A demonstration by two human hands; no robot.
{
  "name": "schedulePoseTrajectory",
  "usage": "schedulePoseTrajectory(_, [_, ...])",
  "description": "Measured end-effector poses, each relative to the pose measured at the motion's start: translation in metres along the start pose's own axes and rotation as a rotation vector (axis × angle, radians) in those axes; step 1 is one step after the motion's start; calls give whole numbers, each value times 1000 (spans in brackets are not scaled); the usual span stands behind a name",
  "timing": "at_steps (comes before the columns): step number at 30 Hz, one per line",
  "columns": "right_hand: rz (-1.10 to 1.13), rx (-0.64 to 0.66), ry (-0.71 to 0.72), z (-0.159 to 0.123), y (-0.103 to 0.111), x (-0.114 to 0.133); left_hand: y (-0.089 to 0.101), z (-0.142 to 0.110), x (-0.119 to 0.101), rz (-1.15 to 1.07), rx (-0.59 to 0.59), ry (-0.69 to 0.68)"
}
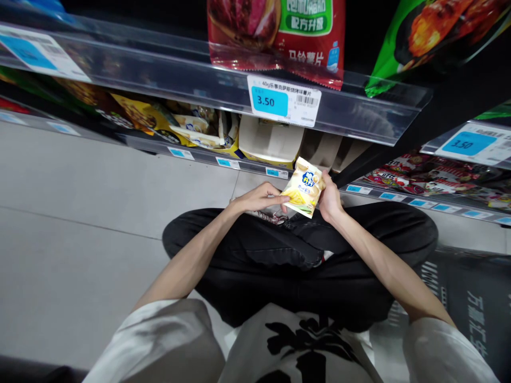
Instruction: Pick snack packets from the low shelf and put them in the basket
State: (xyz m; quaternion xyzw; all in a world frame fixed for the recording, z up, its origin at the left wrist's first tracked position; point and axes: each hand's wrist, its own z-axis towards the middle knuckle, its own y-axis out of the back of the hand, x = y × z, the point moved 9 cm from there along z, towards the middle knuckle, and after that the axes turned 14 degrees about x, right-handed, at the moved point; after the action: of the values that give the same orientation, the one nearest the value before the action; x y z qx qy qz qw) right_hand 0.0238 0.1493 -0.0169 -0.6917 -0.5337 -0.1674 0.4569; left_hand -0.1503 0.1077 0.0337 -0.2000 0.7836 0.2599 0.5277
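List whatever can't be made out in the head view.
All head view:
- Left hand: some fingers hidden behind the snack packet.
- Right hand: some fingertips hidden by the same packet.
- Packet contents: hidden by opaque wrapper; its finest print too small.
- Red potato chip bag: top cut off by upper edge.
- Lower-shelf price tag below the open carton: too small, blurred.
- Carton's back: hidden by upper shelf.
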Motion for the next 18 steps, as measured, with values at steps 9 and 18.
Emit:
schedulePoseTrajectory(9, [13,8,10,1,0,-1,0,0,4,-3,7,29])
schedulePoseTrajectory(18, [16,23,17,2,0,-2,-1,0,2,-8,4,40])
